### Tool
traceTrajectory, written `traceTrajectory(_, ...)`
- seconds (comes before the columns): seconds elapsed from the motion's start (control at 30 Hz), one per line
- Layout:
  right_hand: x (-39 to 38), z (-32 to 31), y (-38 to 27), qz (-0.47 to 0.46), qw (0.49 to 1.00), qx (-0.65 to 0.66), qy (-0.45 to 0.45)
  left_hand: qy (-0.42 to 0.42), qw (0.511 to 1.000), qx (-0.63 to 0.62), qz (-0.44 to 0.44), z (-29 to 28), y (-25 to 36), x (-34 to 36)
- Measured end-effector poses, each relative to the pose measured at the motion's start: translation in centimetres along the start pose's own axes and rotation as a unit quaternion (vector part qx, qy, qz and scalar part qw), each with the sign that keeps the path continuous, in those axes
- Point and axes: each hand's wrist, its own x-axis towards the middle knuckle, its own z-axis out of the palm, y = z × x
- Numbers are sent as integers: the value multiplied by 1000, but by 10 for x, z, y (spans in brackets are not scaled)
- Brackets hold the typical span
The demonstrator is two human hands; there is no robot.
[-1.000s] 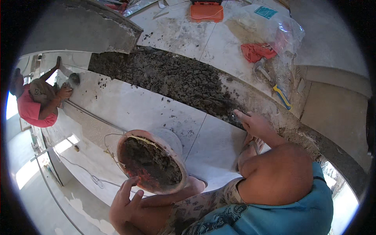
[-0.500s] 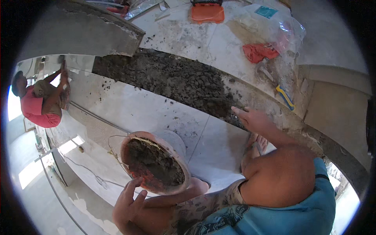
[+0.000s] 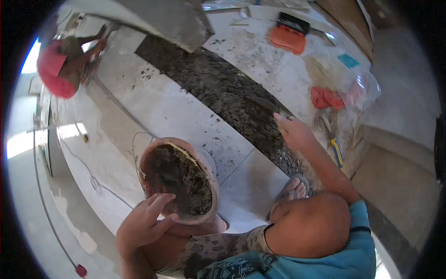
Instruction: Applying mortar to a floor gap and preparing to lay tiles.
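My right hand (image 3: 293, 132) is closed round the handle of a trowel (image 3: 262, 102), whose dark blade lies over a strip of grey mortar (image 3: 218, 86) between pale floor tiles. Fingers apart, my left hand (image 3: 145, 222) holds nothing and hovers by the near rim of a round bucket (image 3: 214, 188), above my bent leg. Wet dark mortar (image 3: 181, 174) partly fills that bucket, with some reddish patches near its close side.
A person in a red shirt (image 3: 58, 69) crouches at the far left. To the right lie a yellow-and-blue-handled tool (image 3: 336, 152), a red cloth (image 3: 326, 97) and clear plastic (image 3: 367, 88). An open orange case (image 3: 288, 39) sits behind. A cable (image 3: 95, 183) crosses the tiles at left.
The view has turned, so the mortar strip now runs more steeply. My right hand has shifted the trowel along the strip, and its blade shows more plainly. My left hand stays beside the bucket.
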Motion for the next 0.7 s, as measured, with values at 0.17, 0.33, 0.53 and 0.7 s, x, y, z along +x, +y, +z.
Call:
traceTrajectory(0.17,30,-58,-51,-33,996,-13,-84,-25,999,26,-26,-4,-12,-21)
traceTrajectory(0.33,64,-29,-64,-80,994,38,-61,34,998,14,44,-11,-20,-26)
traceTrajectory(0.53,73,23,-50,-60,987,-44,-145,45,998,-32,42,-14,-26,-33)
traceTrajectory(0.7,77,25,-96,7,997,-12,-71,-105,981,-146,68,-34,-52,-55)
